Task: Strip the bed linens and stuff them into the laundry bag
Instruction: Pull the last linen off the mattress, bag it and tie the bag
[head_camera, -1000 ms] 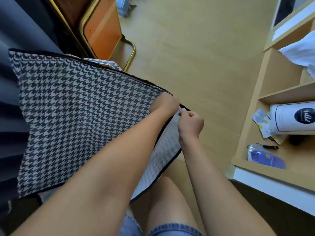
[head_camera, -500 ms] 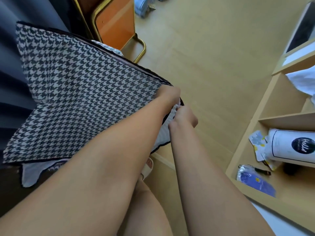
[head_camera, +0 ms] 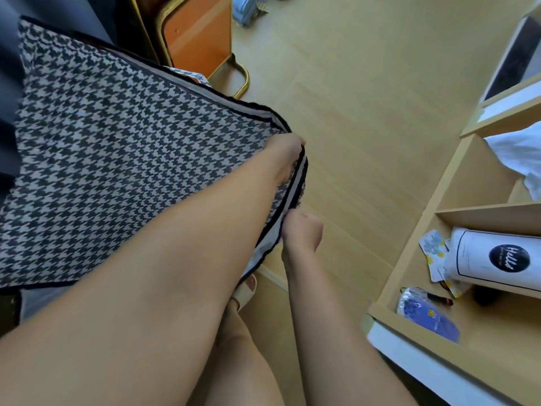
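A black-and-white houndstooth pillowcase (head_camera: 111, 153) with dark piping is held out flat above the floor at the left. My left hand (head_camera: 285, 155) grips its right-hand corner, fingers curled over the edge. My right hand (head_camera: 301, 230) sits lower on the same edge, fist closed on the dark piping where pale lining shows. Both forearms reach in from the bottom of the view. No laundry bag is in view.
An orange chair (head_camera: 196, 39) with a brass frame stands behind the pillowcase. A wooden shelf unit (head_camera: 415, 259) on the right holds a white tube labelled Hello (head_camera: 494, 259), a blue packet (head_camera: 427, 315) and white cloth (head_camera: 518, 156). Pale wood floor (head_camera: 366, 112) lies between. My slippered foot (head_camera: 246, 288) is below.
My right hand has slid down the pillowcase's edge, away from my left hand. The edge has parted a little between them, showing more lining. The camera has tilted.
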`<state>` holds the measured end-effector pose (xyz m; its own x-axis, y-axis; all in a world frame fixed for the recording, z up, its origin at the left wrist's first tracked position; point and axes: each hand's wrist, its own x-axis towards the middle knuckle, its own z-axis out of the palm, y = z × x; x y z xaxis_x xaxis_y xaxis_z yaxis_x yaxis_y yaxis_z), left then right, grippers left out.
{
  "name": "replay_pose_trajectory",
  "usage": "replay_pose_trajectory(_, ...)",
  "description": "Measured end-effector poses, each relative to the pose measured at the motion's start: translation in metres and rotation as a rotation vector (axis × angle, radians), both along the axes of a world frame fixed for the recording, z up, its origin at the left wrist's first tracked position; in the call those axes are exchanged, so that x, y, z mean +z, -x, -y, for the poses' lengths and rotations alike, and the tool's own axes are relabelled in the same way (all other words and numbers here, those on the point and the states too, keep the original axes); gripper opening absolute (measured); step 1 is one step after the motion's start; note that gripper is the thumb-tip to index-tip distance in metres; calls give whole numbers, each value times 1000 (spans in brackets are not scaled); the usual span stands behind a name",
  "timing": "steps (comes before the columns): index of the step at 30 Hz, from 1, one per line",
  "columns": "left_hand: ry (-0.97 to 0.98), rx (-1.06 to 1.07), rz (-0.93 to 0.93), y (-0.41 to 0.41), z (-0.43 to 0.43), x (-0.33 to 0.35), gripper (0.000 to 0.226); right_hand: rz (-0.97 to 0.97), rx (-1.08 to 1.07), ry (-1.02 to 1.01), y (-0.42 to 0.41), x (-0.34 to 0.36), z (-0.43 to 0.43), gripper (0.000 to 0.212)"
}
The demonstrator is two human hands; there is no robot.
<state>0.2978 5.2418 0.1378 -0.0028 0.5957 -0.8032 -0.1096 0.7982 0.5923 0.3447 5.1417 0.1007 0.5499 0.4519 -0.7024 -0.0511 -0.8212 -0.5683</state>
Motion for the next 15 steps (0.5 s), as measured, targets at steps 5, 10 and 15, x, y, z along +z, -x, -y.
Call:
replay_pose_trajectory(5,-196,-268,-205,-4,22,-26,48,-142,-36,-44,2,-3,1,26)
replay_pose_trajectory(10,-185,-652,-609,23,60,-65,36,-90,335,-36,15,-17,21,12)
replay_pose_trajectory(15,-438,-661,-553,38,43,-63,26,-303,267,238,43,-30,77,28)
